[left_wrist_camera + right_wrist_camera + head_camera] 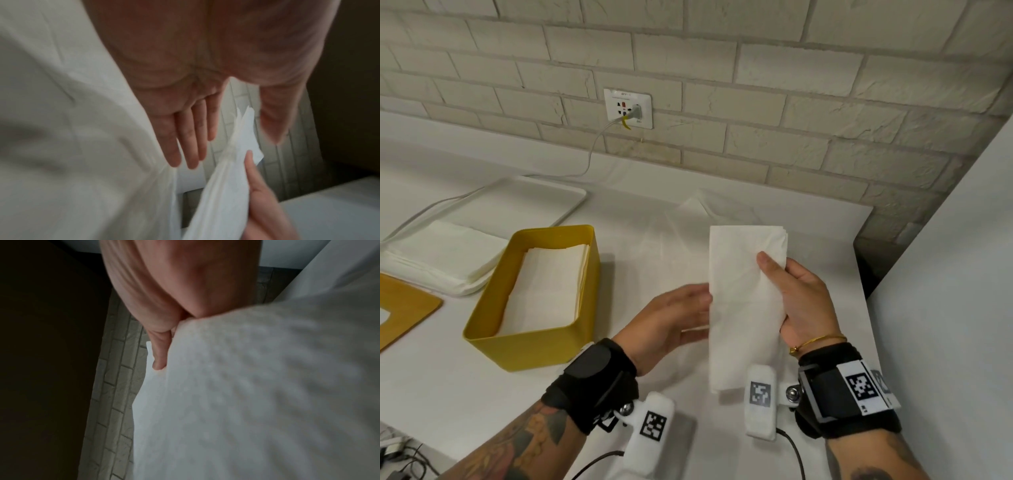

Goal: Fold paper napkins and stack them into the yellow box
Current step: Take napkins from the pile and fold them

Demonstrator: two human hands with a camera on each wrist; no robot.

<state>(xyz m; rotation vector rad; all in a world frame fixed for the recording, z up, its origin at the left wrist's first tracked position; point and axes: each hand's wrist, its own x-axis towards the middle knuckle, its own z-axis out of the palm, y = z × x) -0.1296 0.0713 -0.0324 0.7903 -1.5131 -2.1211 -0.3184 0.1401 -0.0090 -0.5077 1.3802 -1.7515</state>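
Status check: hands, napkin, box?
Right hand grips folded napkin; left hand open, flat against it. Yellow box open, napkins already inside. Nothing blocking the box.

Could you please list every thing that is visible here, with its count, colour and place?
folded napkin: one, white, held above the table, right of the box
yellow box: one, yellow, open, on the table at left, folded napkins inside
napkin stack: one, white, on the tray behind the box
tray: one, white, back left
lid: one, yellow, far left edge
wall socket: one, white, on the brick wall, white cable plugged in
table: one, white
left hand: fingers straight, at the napkin's left edge
right hand: grips the napkin's right edge
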